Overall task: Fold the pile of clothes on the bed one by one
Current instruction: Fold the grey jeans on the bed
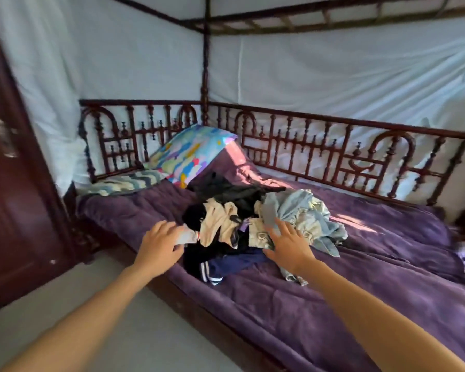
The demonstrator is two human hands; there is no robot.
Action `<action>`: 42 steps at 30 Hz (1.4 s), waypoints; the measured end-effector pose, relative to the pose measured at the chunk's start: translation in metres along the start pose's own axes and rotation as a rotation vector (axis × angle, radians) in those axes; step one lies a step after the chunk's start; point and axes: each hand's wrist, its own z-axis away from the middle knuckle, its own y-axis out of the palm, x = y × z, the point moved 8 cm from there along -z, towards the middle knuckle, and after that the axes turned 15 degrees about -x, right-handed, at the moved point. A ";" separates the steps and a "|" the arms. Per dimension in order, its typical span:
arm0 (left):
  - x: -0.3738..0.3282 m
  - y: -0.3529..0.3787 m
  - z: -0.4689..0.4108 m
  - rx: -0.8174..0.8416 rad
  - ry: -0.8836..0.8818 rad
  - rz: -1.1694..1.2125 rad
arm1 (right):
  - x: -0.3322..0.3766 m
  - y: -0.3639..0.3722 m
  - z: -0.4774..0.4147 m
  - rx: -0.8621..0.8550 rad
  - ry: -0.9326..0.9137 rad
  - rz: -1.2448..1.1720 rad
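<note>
Two hands reached into the pile of clothes (pixel 242 224), which lay heaped near the middle of the bed (pixel 333 296), on a plush, softly creased purple blanket (pixel 134 210). The left hand (pixel 160 241) had its fingers curled over a pale grey cloth (pixel 186 236) at the pile's near left edge, with the thumb pressed beneath it. The right hand (pixel 287 242) lay flat on the heap, fingers spread apart across a crumpled light blue garment (pixel 306 213) and a cream piece (pixel 218 224). A navy garment with white stripes (pixel 226 267) jutted from the near side; limp black fabric (pixel 226 189) sprawled behind. Any print on the clothes was too blurred to read. Against the carved, spindled dark wooden rail (pixel 333 151) leaned a glossy, brightly patterned pillow (pixel 191 154), beside a flatter zigzag-striped one (pixel 124 182).
</note>
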 end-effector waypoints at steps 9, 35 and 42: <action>0.110 -0.030 0.020 -0.030 -0.085 0.031 | 0.117 0.028 -0.047 0.008 -0.134 0.040; 0.237 0.214 -0.101 0.245 -0.209 0.122 | -0.020 0.246 -0.196 0.152 0.550 -0.204; 0.264 0.303 -0.125 0.401 0.128 0.097 | 0.004 0.274 -0.233 0.212 0.652 -0.163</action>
